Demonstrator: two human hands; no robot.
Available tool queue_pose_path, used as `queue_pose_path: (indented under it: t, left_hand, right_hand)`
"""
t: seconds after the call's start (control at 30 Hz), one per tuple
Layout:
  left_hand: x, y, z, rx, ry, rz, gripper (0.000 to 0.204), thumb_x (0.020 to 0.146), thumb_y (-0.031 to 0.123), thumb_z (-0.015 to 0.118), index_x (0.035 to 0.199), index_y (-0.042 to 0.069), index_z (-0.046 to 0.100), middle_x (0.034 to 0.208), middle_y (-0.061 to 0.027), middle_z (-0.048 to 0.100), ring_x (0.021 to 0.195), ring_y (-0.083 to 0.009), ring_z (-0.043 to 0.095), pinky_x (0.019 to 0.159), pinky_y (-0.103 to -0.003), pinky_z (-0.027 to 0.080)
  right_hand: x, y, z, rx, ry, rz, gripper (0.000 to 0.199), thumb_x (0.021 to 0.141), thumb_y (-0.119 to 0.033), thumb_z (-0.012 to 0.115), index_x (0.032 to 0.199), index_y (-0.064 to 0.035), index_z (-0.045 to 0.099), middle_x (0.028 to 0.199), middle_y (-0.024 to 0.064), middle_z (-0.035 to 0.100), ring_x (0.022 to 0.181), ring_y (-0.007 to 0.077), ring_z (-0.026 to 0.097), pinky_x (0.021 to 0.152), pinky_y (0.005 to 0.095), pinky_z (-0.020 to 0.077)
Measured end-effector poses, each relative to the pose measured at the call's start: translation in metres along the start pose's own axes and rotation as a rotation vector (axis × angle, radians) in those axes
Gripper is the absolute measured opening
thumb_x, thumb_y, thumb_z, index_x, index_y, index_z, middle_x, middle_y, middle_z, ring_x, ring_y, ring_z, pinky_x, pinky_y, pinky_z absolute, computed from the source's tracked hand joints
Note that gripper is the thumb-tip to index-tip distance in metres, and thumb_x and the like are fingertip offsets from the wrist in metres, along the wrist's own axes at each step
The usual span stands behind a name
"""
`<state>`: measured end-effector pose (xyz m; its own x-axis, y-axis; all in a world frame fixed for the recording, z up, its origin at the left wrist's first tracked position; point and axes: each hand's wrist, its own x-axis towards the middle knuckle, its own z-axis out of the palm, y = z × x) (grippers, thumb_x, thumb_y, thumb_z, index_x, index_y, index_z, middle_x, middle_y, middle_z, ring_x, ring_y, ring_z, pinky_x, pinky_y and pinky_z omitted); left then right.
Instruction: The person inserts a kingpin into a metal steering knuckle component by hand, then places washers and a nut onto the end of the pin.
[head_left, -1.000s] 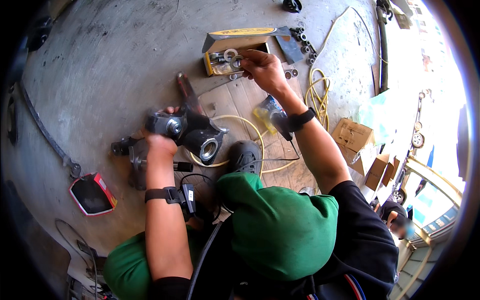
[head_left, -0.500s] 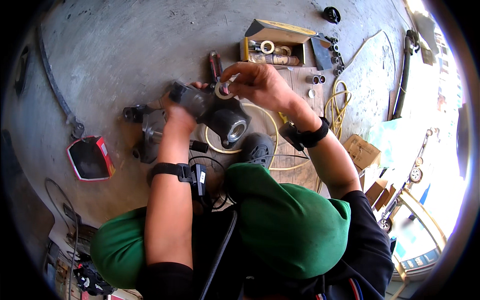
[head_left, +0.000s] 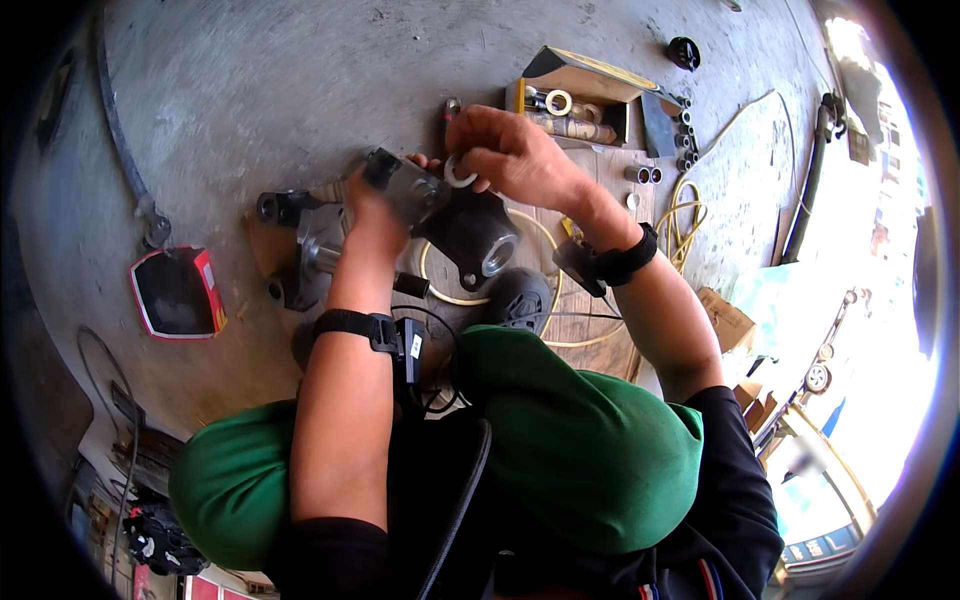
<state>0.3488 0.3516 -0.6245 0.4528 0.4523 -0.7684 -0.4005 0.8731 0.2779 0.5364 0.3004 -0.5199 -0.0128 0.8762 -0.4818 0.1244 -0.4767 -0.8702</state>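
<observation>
My left hand [head_left: 376, 208] is wrapped round one arm of a dark, heavy metal knuckle-like part [head_left: 478, 232], with a round bore facing the lower right. Motion blurs the part's upper left end. Between the thumb and fingers of my right hand [head_left: 522, 160] is a pale metal ring [head_left: 458, 176], partly covered by the fingertips. That ring is just above the dark part; whether they touch I cannot tell. Behind my right fingers a red-handled tool [head_left: 452, 108] shows only in part. A similar dark metal part [head_left: 310, 240] lies on the floor to the left.
An open cardboard box [head_left: 628, 118] with rings and a wrapped cylinder stands at the far right. Several metal sleeves [head_left: 643, 175] sit beside it. A yellow hose [head_left: 557, 262] loops around my shoe [head_left: 520, 300]. Left lies a red-edged box [head_left: 215, 300] near a dark bar [head_left: 118, 165].
The whole view has shifted slightly. My right hand has turned the ring, so less of its face shows, and has moved it slightly left relative to the dark part.
</observation>
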Motion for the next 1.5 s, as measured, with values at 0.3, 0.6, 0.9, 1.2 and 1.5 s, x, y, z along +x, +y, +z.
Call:
queue_pose_path:
  t: [0.3, 0.6, 0.9, 1.2, 1.5]
  left_hand:
    - [0.002, 0.004, 0.016, 0.114, 0.099, -0.018, 0.032, 0.094, 0.029, 0.042, 0.090, 0.006, 0.064, 0.087, -0.0096, 0.068, 0.076, -0.0234, 0.067, 0.070, -0.034, 0.056]
    - [0.031, -0.006, 0.000, 0.103, 0.231, 0.015, 0.015, 0.088, 0.024, 0.056, 0.088, 0.011, 0.064, 0.085, -0.0031, 0.067, 0.076, -0.0191, 0.066, 0.070, -0.035, 0.054]
    - [0.044, -0.018, -0.014, -0.020, 0.080, 0.052, 0.011, 0.089, 0.020, 0.057, 0.089, 0.012, 0.063, 0.084, -0.0022, 0.066, 0.075, -0.0159, 0.064, 0.067, -0.035, 0.052]
    - [0.024, -0.010, 0.007, -0.149, 0.139, -0.001, 0.016, 0.089, 0.017, 0.052, 0.081, 0.011, 0.064, 0.071, -0.0012, 0.059, 0.066, -0.0134, 0.058, 0.062, -0.031, 0.046]
    - [-0.002, -0.008, 0.017, -0.131, -0.059, -0.073, 0.022, 0.098, 0.024, 0.052, 0.101, 0.009, 0.067, 0.090, -0.0041, 0.068, 0.080, -0.0168, 0.065, 0.074, -0.034, 0.051]
  right_hand:
    - [0.013, -0.028, 0.000, -0.627, -0.071, -0.033, 0.047, 0.080, -0.038, 0.073, 0.102, 0.0026, 0.066, 0.086, 0.0162, 0.067, 0.081, 0.0275, 0.067, 0.077, 0.0377, 0.0527]
    - [0.033, -0.061, 0.026, -1.153, -0.281, 0.079, 0.053, 0.070, -0.047, 0.074, 0.089, 0.0020, 0.073, 0.086, 0.0209, 0.071, 0.085, 0.0369, 0.070, 0.076, 0.0436, 0.0550]
    - [0.028, -0.069, 0.055, -1.290, -0.147, 0.146, 0.041, 0.070, -0.038, 0.066, 0.079, 0.0015, 0.073, 0.082, 0.0206, 0.071, 0.083, 0.0371, 0.070, 0.075, 0.0432, 0.0552]
    - [0.025, -0.063, 0.055, -1.264, -0.073, 0.206, 0.040, 0.070, -0.039, 0.065, 0.076, 0.0003, 0.072, 0.083, 0.0191, 0.071, 0.083, 0.0351, 0.070, 0.074, 0.0424, 0.0550]
    - [0.002, -0.070, 0.056, -1.291, -0.033, 0.214, 0.038, 0.075, -0.039, 0.068, 0.078, -0.0016, 0.073, 0.084, 0.0175, 0.072, 0.082, 0.0335, 0.071, 0.072, 0.0420, 0.0560]
